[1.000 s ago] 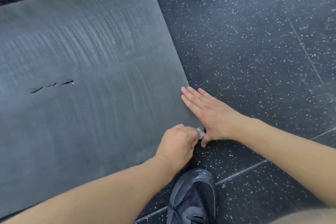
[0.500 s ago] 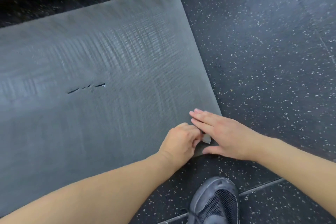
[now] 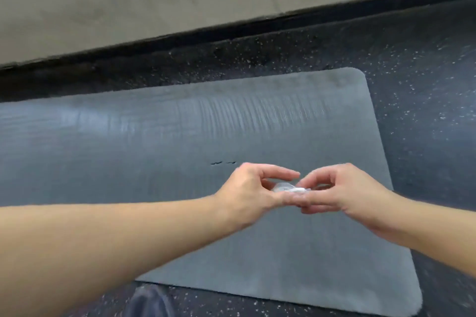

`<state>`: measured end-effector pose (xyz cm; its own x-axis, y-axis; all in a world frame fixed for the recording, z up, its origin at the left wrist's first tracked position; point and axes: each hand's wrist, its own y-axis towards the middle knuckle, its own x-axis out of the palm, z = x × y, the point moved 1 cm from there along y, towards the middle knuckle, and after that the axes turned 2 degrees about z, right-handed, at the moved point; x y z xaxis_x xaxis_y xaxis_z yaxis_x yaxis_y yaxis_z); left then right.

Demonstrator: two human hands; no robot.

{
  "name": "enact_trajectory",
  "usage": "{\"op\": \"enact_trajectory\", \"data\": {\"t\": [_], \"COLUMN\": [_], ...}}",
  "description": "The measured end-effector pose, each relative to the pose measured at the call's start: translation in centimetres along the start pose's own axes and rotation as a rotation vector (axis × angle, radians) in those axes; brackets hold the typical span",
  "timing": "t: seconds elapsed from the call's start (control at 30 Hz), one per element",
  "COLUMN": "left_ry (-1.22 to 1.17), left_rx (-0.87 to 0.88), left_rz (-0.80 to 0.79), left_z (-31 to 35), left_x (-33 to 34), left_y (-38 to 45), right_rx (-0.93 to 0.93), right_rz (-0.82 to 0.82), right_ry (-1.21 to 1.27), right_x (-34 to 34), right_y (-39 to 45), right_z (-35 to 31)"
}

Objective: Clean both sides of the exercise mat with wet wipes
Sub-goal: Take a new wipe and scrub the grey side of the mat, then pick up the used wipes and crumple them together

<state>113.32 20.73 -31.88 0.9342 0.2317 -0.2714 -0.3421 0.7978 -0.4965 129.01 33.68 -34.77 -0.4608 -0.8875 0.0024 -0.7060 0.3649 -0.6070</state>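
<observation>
Both the left hand (image 3: pixel 253 192) and the right hand (image 3: pixel 332 189) pinch a small crumpled wet wipe (image 3: pixel 288 187) between them above the exercise mat (image 3: pixel 180 162), where a loose fingertip hold could drop it onto the gritty floor (image 3: pixel 425 90).

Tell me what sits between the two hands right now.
In the head view, a small crumpled wet wipe sits between the left hand and the right hand, pinched by the fingers of both, held above the exercise mat.
</observation>
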Motion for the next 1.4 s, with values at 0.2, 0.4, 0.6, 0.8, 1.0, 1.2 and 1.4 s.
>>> {"op": "enact_trajectory", "data": {"t": [0.2, 0.4, 0.6, 0.8, 1.0, 1.2, 1.4], "left_ry": [-0.113, -0.256, -0.304, -0.338, -0.541, -0.71, -0.755], "left_rx": [-0.016, -0.046, -0.208, -0.229, -0.135, -0.092, -0.201], "left_rz": [0.283, 0.577, 0.736, 0.888, 1.036, 1.23, 1.432], "left_z": [7.7, 8.4, 0.7, -12.0, -21.3, -27.1, -32.0], "left_x": [-12.6, -23.2, -34.4, -38.5, -39.4, -40.7, -42.6], "left_y": [-5.4, -15.1, -27.1, -34.4, -38.8, -45.6, -53.3], "right_rx": [-0.068, -0.172, -0.161, -0.102, -0.189, -0.238, -0.187], "right_rz": [-0.149, -0.26, -0.522, -0.672, -0.717, -0.84, -1.084], "right_ry": [0.23, 0.255, 0.248, 0.103, -0.16, -0.444, -0.674], "right_x": [6.8, 17.4, 35.0, 49.7, 59.3, 69.3, 81.6], "right_y": [0.9, 1.3, 2.4, 4.3, 5.9, 4.0, 3.0], "right_z": [-14.9, -23.9, -25.8, -22.6, -20.5, -20.8, -20.8]}}
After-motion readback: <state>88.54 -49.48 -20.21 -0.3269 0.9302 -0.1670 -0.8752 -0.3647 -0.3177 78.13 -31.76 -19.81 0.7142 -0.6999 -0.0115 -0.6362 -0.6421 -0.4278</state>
